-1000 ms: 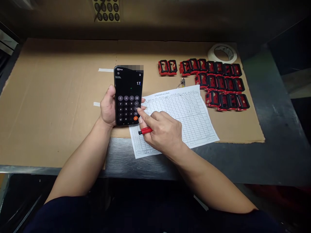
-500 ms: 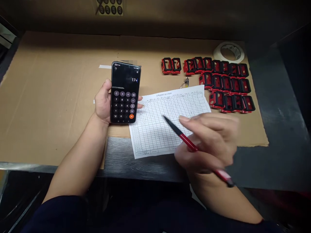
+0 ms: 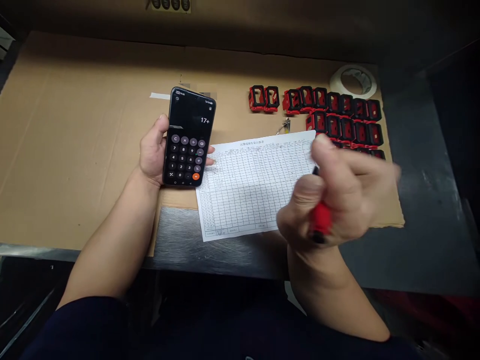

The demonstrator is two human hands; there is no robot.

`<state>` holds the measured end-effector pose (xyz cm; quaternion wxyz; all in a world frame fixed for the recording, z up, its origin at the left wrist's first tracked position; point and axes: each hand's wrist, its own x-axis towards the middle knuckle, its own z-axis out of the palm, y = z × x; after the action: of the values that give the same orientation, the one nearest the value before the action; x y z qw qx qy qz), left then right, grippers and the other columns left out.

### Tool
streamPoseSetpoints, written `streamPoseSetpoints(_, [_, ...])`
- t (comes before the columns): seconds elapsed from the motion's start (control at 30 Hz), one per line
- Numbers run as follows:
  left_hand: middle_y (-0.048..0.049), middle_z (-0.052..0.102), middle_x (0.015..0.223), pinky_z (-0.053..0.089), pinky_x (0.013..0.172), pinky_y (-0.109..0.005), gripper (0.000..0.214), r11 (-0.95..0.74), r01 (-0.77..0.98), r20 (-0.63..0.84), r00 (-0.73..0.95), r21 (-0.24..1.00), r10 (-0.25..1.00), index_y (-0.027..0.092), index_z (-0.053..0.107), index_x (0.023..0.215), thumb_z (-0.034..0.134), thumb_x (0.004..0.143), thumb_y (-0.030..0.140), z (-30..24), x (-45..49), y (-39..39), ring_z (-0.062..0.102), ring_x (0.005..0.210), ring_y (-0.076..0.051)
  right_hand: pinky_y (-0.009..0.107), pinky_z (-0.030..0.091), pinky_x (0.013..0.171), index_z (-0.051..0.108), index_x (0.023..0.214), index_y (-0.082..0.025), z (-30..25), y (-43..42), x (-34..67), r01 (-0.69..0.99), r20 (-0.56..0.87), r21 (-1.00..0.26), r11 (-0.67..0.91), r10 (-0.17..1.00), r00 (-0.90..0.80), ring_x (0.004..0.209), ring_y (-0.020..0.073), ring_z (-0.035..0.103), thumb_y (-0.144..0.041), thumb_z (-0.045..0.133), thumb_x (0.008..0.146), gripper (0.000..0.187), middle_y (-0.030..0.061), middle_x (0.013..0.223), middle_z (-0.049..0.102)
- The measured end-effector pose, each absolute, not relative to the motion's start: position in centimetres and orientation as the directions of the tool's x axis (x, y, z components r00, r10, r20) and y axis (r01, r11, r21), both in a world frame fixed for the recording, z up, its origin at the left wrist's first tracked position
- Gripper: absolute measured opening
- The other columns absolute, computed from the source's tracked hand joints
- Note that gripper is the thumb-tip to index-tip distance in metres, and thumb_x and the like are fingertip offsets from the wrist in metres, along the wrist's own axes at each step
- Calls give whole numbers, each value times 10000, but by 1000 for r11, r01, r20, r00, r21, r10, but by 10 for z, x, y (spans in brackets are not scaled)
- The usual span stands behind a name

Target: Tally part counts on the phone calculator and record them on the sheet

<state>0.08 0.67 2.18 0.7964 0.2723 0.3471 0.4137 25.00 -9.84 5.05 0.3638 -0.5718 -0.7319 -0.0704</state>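
Observation:
Upright in my left hand (image 3: 152,152) is a black smartphone (image 3: 189,137), its screen showing a calculator with "17+" on the display. My right hand (image 3: 337,195) is raised over the right side of a printed form (image 3: 247,185) and is smeared by motion. Between its fingers sits a red and black pen (image 3: 321,220), seen almost end-on, its tip hidden. The form is a ruled table with some handwriting, lying partly on cardboard and partly on bare metal. Beyond my right hand stand rows of red and black frame-like parts (image 3: 333,125), some hidden behind the fingers.
Cardboard (image 3: 86,150) covers much of the metal bench (image 3: 225,260). A roll of tape (image 3: 353,81) lies at the back right. A small metal tool (image 3: 286,125) rests just beyond the form. Round stickers (image 3: 170,5) are on the back wall.
My right hand has risen and turned, swinging the pen from pointing at the form to nearly end-on. The phone has shifted slightly left and tilted; its display still reads "17+".

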Motion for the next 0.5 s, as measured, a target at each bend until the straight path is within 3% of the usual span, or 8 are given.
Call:
streamPoseSetpoints(0.07, [-153, 805, 972, 642, 913, -567, 950, 508, -462, -335, 407, 727, 850, 76, 653, 1359, 123, 1017, 786, 23, 2, 6, 774, 1061, -412, 348, 440, 711, 735, 1390, -261, 49, -100, 236, 883, 654, -215, 417, 733, -187, 742, 189, 550, -296, 447, 1108, 405, 40, 756, 615])
streamPoseSetpoints(0.13, [-141, 804, 966, 629, 930, -557, 1006, 517, -448, -349, 406, 730, 845, 62, 644, 1357, 51, 1009, 796, 25, 3, 6, 759, 1092, -422, 325, 385, 624, 812, 1244, -227, 45, -101, 218, 861, 601, -161, 482, 740, -302, 638, 160, 481, -331, 565, 1074, 318, 4, 644, 588])
streamPoseSetpoints(0.23, [-130, 803, 955, 618, 943, -529, 1008, 533, -433, -368, 411, 727, 834, 57, 643, 1353, 38, 1013, 787, 26, 6, 5, 747, 1115, -422, 333, 341, 603, 825, 1221, -213, 39, -99, 193, 860, 498, -144, 489, 787, -364, 678, 167, 494, -386, 573, 1073, 340, 12, 664, 634])
streamPoseSetpoints(0.5, [-126, 811, 958, 656, 895, -499, 927, 580, -395, -402, 448, 712, 798, 116, 727, 1209, 108, 1019, 780, 22, 11, 1, 759, 1131, -401, 341, 333, 637, 650, 1492, -337, 34, -95, 176, 860, 249, -146, 489, 860, -446, 802, 189, 548, -437, 469, 1112, 434, 22, 807, 685])
